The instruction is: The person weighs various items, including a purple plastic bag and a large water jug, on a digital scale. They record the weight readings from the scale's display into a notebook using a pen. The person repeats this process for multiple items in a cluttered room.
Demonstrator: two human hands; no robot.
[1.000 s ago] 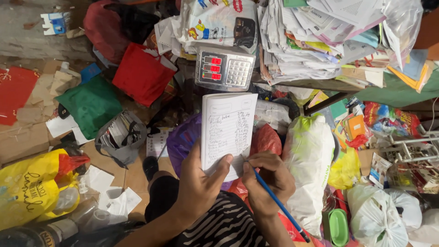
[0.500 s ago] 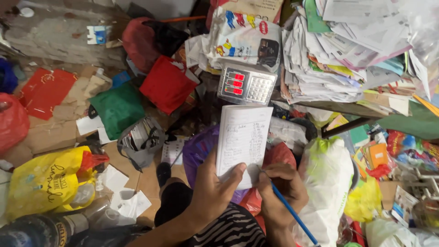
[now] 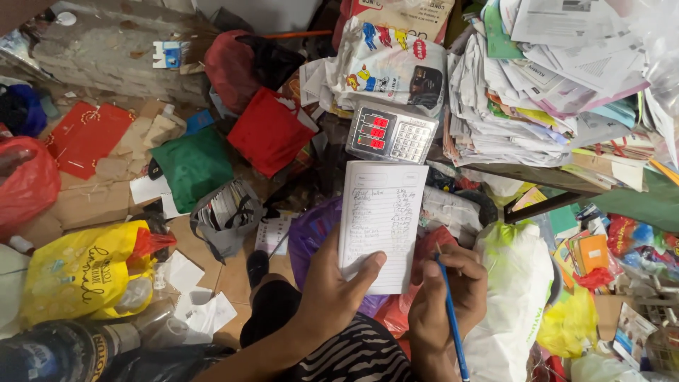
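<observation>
- Left hand (image 3: pixel 332 293) gripped notepad (image 3: pixel 382 223), thumb across page.
- Right hand (image 3: pixel 442 304) closed around blue pen (image 3: pixel 449 322), tip near pad's edge.
- Page mostly filled with lines; bottom part blank.

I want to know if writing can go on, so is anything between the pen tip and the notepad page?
Nothing visible does. The right hand holds the blue pen with its tip just beside the right edge of the notepad. The left hand holds the notepad from below, its thumb across the lower page.
</observation>
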